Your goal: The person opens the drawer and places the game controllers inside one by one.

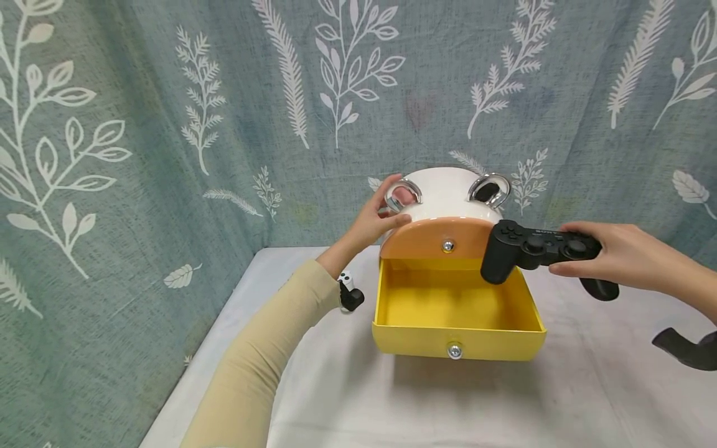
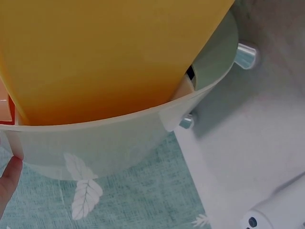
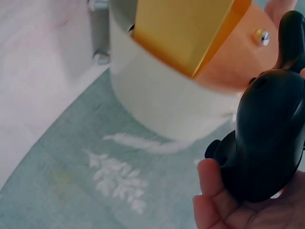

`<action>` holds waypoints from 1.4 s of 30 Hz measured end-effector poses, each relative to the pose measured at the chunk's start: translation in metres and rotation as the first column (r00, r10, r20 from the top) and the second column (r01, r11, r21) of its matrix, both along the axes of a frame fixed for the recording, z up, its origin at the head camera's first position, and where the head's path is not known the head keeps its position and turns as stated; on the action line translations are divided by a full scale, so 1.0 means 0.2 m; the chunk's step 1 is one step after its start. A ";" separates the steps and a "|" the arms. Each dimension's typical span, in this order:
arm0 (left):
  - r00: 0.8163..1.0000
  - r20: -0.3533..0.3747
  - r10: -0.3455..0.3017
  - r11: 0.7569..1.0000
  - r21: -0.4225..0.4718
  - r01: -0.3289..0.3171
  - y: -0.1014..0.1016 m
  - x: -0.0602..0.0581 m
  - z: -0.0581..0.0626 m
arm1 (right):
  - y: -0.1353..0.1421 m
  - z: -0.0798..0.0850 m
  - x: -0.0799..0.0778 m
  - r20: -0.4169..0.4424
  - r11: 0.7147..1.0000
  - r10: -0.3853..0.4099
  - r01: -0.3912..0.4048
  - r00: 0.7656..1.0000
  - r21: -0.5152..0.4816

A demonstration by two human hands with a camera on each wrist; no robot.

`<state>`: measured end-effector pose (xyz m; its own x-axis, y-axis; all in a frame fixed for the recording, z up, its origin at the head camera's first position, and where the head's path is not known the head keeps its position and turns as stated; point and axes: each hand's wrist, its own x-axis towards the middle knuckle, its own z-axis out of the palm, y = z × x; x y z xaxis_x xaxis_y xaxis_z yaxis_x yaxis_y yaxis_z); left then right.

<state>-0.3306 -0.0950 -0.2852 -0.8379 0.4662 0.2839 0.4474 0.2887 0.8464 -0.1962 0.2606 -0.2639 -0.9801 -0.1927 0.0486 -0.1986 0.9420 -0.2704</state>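
A black game controller (image 1: 549,244) is in my right hand (image 1: 627,255), fingers and thumb wrapped about one end. It hangs in the air over the right side of a pulled-out yellow drawer (image 1: 455,339). In the right wrist view the controller (image 3: 269,129) hides part of the cabinet. The drawer belongs to a small rounded white cabinet (image 1: 442,186) with two chrome rings on top. Above it sits an orange drawer front (image 1: 426,239), closed. My left hand (image 1: 375,214) rests on the cabinet's upper left, thumb and fingers spread beside the left ring (image 1: 404,194).
A white piece with black dots (image 1: 346,278) and a black curved part (image 1: 351,297) show by the left forearm. At the right edge is a dark curved object (image 1: 686,350), cut off by the frame. A leaf-patterned curtain (image 1: 224,124) hangs behind the white-covered table (image 1: 330,398).
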 end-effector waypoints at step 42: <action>0.999 -0.042 0.019 1.000 -0.021 -0.019 -0.01 0.00 -0.01 | -0.57 -0.03 -0.06 0.043 0.943 0.307 -0.298 0.951 -0.147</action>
